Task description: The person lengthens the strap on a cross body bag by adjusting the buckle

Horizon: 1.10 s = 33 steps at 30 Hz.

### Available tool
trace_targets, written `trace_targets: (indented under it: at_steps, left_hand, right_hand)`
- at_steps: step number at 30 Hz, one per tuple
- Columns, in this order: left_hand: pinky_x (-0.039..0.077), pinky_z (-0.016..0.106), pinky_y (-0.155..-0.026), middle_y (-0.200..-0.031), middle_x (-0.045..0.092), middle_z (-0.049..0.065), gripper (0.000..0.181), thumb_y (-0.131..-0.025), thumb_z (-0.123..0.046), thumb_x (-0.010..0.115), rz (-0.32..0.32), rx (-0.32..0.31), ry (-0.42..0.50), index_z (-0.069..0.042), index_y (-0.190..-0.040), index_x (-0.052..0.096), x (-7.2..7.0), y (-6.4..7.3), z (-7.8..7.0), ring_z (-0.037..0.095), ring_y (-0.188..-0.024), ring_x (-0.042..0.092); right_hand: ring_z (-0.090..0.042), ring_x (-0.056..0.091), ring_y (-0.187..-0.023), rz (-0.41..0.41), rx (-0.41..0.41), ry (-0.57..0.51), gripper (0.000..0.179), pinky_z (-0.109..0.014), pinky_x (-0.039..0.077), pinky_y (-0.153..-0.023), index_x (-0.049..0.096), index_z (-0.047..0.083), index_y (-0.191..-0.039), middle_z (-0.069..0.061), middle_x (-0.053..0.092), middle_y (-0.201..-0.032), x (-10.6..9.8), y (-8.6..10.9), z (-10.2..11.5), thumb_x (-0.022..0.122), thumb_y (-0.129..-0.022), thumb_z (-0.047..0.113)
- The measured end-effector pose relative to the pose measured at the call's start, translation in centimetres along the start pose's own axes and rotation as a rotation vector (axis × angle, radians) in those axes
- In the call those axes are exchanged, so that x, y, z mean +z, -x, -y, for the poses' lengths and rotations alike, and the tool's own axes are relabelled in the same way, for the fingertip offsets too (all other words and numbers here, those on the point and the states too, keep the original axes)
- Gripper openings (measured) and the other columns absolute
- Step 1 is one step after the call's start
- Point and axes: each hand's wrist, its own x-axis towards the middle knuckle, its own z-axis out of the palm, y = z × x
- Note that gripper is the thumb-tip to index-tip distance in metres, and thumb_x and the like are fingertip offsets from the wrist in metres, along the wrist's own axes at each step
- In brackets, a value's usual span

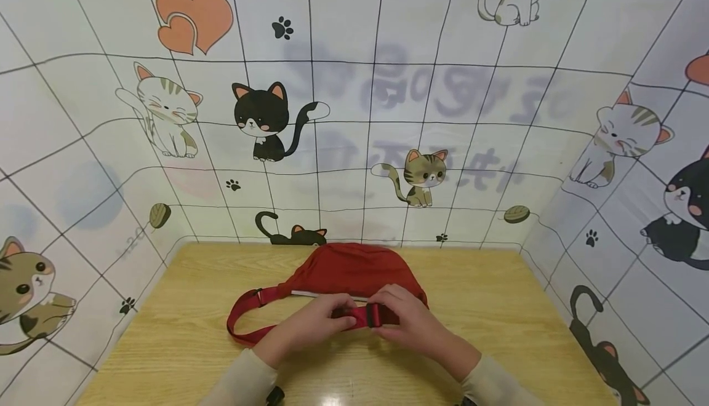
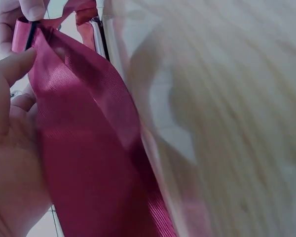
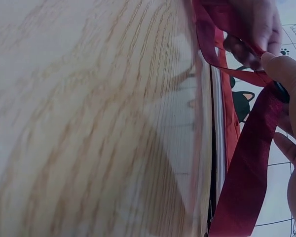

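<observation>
A red waist bag point(image 1: 360, 267) lies at the back of the table, its pale zip edge toward me. Its red strap point(image 1: 237, 314) loops out to the left and back in front of the bag. My left hand point(image 1: 312, 326) pinches the strap between thumb and fingers, left of a black slider buckle point(image 1: 372, 315). At the buckle itself, my right hand point(image 1: 412, 326) grips the webbing, thumb below and fingers above. The left wrist view shows the broad strap point(image 2: 89, 158) running along the left palm. In the right wrist view, a strap length point(image 3: 249, 173) hangs down from the right fingers.
The wooden table point(image 1: 498, 307) is bordered by a cat-printed wall covering point(image 1: 354, 104) at the back and sides. A second black slider point(image 1: 258, 297) sits on the strap's left part. A small black object point(image 1: 275, 395) shows beside the left sleeve.
</observation>
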Motion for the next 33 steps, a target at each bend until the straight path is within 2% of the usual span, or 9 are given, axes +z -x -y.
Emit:
trace_targets:
  at_steps: [6,14,26,33]
  left_hand:
    - [0.049,0.026,-0.074,-0.089,0.067,-0.013,0.009,-0.112,-0.024,0.069,-0.016,-0.009,-0.019,-0.026,-0.106,0.075,-0.4,0.5,0.5,0.005,-0.082,0.058]
    - [0.046,0.025,-0.069,-0.08,0.064,-0.014,0.011,-0.112,-0.027,0.069,-0.02,0.007,-0.048,-0.028,-0.103,0.076,-0.4,0.1,0.3,0.004,-0.075,0.055]
    - [0.048,0.025,-0.071,-0.084,0.066,-0.014,0.009,-0.111,-0.024,0.07,-0.004,0.025,-0.076,-0.023,-0.105,0.077,0.0,-0.9,-0.7,0.004,-0.078,0.057]
    - [0.048,0.026,-0.076,-0.089,0.068,-0.016,0.007,-0.11,-0.027,0.071,0.026,0.008,-0.087,-0.027,-0.104,0.074,-0.3,-0.3,-0.3,0.004,-0.082,0.058]
  right_hand:
    - [-0.011,0.062,-0.114,-0.009,-0.02,-0.012,0.06,-0.032,0.055,-0.097,0.071,0.016,-0.131,0.007,0.068,-0.122,-0.1,0.1,-0.3,0.102,-0.079,0.011]
    - [-0.011,0.061,-0.115,0.024,-0.01,-0.004,0.057,-0.034,0.056,-0.098,0.071,0.014,-0.131,0.009,0.067,-0.123,0.2,0.0,-0.3,0.101,-0.082,0.015]
    - [-0.011,0.061,-0.115,0.049,0.002,-0.011,0.054,-0.035,0.059,-0.095,0.069,0.015,-0.129,0.007,0.067,-0.124,0.4,-0.6,0.4,0.099,-0.085,0.014]
    - [-0.011,0.062,-0.113,0.026,-0.003,-0.022,0.056,-0.035,0.059,-0.094,0.07,0.013,-0.128,0.007,0.068,-0.122,0.4,-0.3,0.5,0.101,-0.082,0.011]
